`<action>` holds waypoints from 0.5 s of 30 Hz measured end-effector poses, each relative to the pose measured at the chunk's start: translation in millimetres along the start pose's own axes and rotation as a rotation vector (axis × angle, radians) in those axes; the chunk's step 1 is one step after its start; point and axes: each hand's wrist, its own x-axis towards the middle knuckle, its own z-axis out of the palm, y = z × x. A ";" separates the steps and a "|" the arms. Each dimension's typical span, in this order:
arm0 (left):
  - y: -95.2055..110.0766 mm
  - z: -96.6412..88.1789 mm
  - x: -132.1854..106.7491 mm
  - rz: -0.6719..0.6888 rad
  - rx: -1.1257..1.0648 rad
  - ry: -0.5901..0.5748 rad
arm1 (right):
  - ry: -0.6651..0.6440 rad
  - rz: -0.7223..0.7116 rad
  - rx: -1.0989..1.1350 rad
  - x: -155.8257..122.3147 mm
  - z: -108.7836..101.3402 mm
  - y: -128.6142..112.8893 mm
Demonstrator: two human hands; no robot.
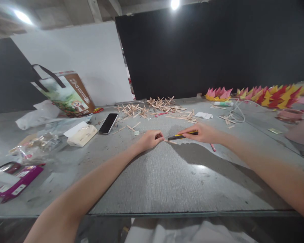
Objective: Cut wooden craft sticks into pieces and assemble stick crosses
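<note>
My right hand (201,132) is closed around a black and yellow utility knife (181,136), its tip pointing left toward my other hand. Pinched in the fingers of my left hand (152,138) is the end of a thin wooden stick (171,142), which lies low over the grey table and sticks out to the right. The knife tip is close to the stick; whether it touches cannot be made out. Behind both hands lies a loose heap of wooden sticks (162,107), several of them joined in star shapes. A red pencil-like rod (212,147) lies beside my right wrist.
Left on the table (131,189) are a phone (108,123), a tissue pack (82,135), clear plastic packaging (38,146), a purple packet (20,184) and a printed bag (66,94). Folded paper pieces (273,96), a white cord (239,113) and a tape roll (290,114) lie right.
</note>
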 end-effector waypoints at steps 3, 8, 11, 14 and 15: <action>0.6 -0.3 -0.3 -0.004 0.008 0.000 | -0.005 0.010 -0.016 -0.6 -0.7 -0.4; 1.1 -0.8 -0.4 -0.005 0.015 -0.003 | -0.047 0.042 -0.026 -3.5 -3.4 -5.9; 1.5 -1.0 -0.2 -0.007 0.013 -0.006 | -0.053 0.072 -0.043 -5.4 -4.9 -10.7; 2.4 -1.2 -0.2 -0.011 0.011 -0.008 | -0.062 0.088 -0.059 -6.4 -5.3 -12.7; 2.7 -1.3 -0.3 -0.012 0.011 -0.009 | -0.064 0.090 -0.060 -6.4 -5.2 -12.6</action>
